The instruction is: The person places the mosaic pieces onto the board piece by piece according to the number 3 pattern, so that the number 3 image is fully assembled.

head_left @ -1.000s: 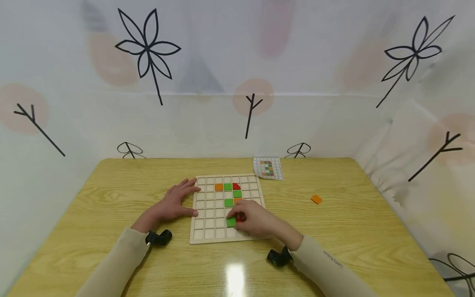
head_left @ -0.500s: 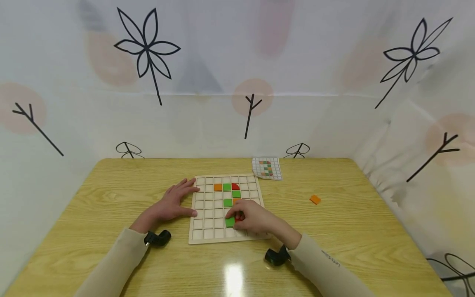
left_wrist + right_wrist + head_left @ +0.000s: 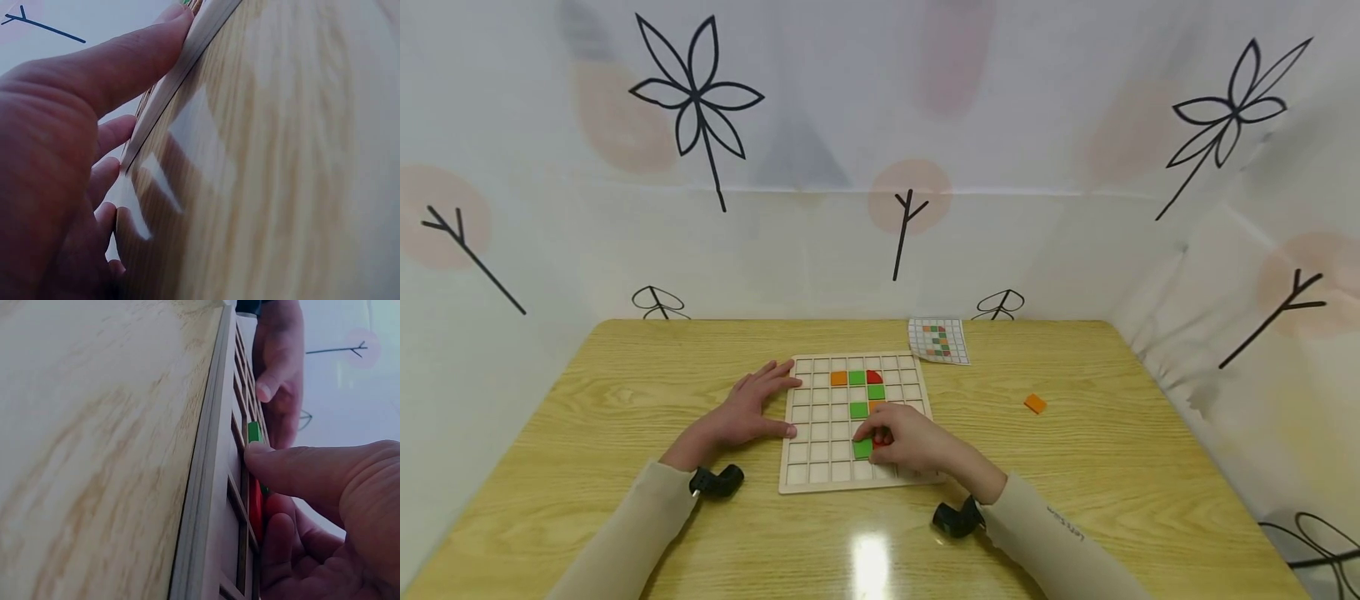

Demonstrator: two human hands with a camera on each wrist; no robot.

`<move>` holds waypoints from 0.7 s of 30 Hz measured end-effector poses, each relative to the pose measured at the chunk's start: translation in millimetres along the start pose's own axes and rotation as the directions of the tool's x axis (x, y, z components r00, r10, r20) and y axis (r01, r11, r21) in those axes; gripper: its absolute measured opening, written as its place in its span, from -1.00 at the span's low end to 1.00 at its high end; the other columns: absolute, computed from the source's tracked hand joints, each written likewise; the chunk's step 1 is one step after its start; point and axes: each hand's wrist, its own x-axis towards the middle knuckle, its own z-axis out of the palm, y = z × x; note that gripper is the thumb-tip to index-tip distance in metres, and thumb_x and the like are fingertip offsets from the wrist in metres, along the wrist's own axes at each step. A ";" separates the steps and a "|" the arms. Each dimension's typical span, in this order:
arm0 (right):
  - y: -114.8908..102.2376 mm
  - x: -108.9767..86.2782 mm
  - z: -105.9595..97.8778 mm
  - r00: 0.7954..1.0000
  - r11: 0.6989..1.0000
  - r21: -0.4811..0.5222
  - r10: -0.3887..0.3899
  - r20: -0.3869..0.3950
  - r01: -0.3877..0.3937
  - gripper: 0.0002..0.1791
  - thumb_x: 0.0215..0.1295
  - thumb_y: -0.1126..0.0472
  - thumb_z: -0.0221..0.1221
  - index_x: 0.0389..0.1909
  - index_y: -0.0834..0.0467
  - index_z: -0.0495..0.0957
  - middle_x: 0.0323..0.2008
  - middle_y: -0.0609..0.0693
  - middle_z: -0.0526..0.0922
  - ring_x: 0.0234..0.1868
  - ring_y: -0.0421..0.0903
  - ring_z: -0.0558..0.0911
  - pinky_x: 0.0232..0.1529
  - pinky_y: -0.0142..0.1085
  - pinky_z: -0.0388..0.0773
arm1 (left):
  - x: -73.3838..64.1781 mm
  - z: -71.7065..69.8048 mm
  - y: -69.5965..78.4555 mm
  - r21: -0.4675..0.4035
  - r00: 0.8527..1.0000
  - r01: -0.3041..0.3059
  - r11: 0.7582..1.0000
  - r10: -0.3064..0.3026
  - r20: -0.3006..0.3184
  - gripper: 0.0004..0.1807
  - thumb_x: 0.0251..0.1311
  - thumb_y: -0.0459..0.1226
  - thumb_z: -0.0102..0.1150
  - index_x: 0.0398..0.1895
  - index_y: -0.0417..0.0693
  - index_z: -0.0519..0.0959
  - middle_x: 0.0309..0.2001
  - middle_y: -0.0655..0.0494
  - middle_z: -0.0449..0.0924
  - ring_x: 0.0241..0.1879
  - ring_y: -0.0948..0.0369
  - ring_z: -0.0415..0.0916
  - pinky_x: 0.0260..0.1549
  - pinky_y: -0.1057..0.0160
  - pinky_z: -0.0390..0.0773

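A wooden grid board (image 3: 799, 473) lies on the table. On it, my right hand (image 3: 913, 437) pinches a green square tile (image 3: 862, 449) between thumb and forefinger, low in the grid. A red tile (image 3: 256, 506) sits beside that one, mostly covered by the hand in the head view. My left hand (image 3: 741, 414) rests spread at the board's left edge, its thumb and fingertips on the rim. Farther up the grid are an orange tile (image 3: 838, 378), a green tile (image 3: 857, 377) and a red quarter-round tile (image 3: 874, 377), with more green and orange tiles below.
Behind the board's right corner lies a paper card (image 3: 957, 343) printed with a coloured grid pattern. One loose orange tile (image 3: 1035, 403) is on the table to the right. A white patterned cloth (image 3: 820, 250) hangs behind and beside the table (image 3: 647, 367).
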 end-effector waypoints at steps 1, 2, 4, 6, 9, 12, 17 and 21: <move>0.1 0.1 0.0 1.000 1.000 -0.001 0.000 0.001 0.000 -0.77 0.20 0.31 0.38 -0.12 0.09 0.70 -0.32 -0.11 0.50 -0.32 -0.19 0.42 -0.27 -0.35 0.43 | -0.1 0.0 -0.3 -0.003 1.000 0.000 1.000 0.000 0.000 -0.16 0.10 0.04 0.43 0.43 -0.06 0.37 0.57 -0.06 -0.03 0.55 -0.12 -0.29 0.37 -0.29 -0.30; 0.1 0.2 0.1 1.000 1.000 -0.002 0.000 0.001 0.000 -0.77 0.20 0.32 0.38 -0.12 0.09 0.70 -0.33 -0.11 0.50 -0.32 -0.19 0.42 -0.27 -0.35 0.43 | -0.1 0.1 -0.6 -0.006 1.000 0.000 1.000 0.000 0.001 -0.16 0.10 0.04 0.43 0.43 -0.05 0.37 0.57 -0.05 -0.04 0.55 -0.12 -0.29 0.38 -0.29 -0.30; 0.3 1.0 0.0 1.000 1.000 -0.001 0.003 0.002 -0.003 -0.77 0.20 0.32 0.38 -0.12 0.09 0.71 -0.34 -0.12 0.50 -0.32 -0.20 0.42 -0.27 -0.36 0.43 | -0.1 0.4 -1.3 -0.009 1.000 0.000 1.000 0.000 0.001 -0.15 0.10 0.05 0.43 0.43 -0.04 0.37 0.57 -0.05 -0.04 0.55 -0.12 -0.29 0.38 -0.29 -0.30; 0.6 2.1 -0.1 1.000 1.000 0.001 0.006 0.002 -0.006 -0.77 0.19 0.32 0.39 -0.12 0.08 0.71 -0.35 -0.13 0.49 -0.33 -0.21 0.43 -0.27 -0.36 0.43 | -0.1 0.6 -2.0 -0.012 1.000 -0.001 1.000 0.001 0.001 -0.16 0.10 0.06 0.42 0.42 -0.04 0.37 0.57 -0.05 -0.04 0.55 -0.12 -0.30 0.37 -0.29 -0.31; 0.9 3.7 -0.4 1.000 1.000 0.005 0.011 0.004 -0.011 -0.76 0.18 0.31 0.40 -0.13 0.08 0.71 -0.36 -0.14 0.49 -0.35 -0.23 0.42 -0.29 -0.36 0.44 | -0.1 0.9 -2.3 -0.012 1.000 -0.001 1.000 0.001 -0.001 -0.16 0.11 0.06 0.42 0.42 -0.03 0.37 0.57 -0.04 -0.04 0.55 -0.12 -0.29 0.37 -0.29 -0.30; 0.9 4.5 -0.7 1.000 1.000 0.008 0.013 0.007 -0.013 -0.76 0.17 0.30 0.41 -0.12 0.08 0.71 -0.37 -0.14 0.49 -0.36 -0.23 0.42 -0.30 -0.35 0.43 | -0.3 1.0 -2.1 -0.010 1.000 -0.004 1.000 0.004 -0.002 -0.17 0.11 0.06 0.42 0.42 -0.04 0.37 0.57 -0.05 -0.04 0.55 -0.12 -0.29 0.37 -0.29 -0.30; 0.2 4.6 -1.0 1.000 1.000 0.018 0.017 0.007 -0.017 -0.76 0.17 0.31 0.41 -0.12 0.09 0.71 -0.37 -0.13 0.49 -0.36 -0.23 0.42 -0.30 -0.35 0.44 | -0.6 0.7 -1.2 -0.008 1.000 -0.011 1.000 0.011 -0.007 -0.17 0.11 0.04 0.42 0.41 -0.05 0.38 0.57 -0.07 -0.03 0.55 -0.13 -0.28 0.37 -0.30 -0.30; -0.6 4.4 -1.3 1.000 0.999 0.035 0.021 0.008 -0.021 -0.75 0.18 0.32 0.40 -0.12 0.10 0.71 -0.36 -0.11 0.49 -0.36 -0.23 0.43 -0.30 -0.35 0.44 | -0.5 0.4 -0.7 -0.010 1.000 -0.013 1.000 0.013 -0.007 -0.18 0.11 0.03 0.42 0.41 -0.06 0.38 0.57 -0.08 -0.03 0.54 -0.13 -0.28 0.36 -0.31 -0.30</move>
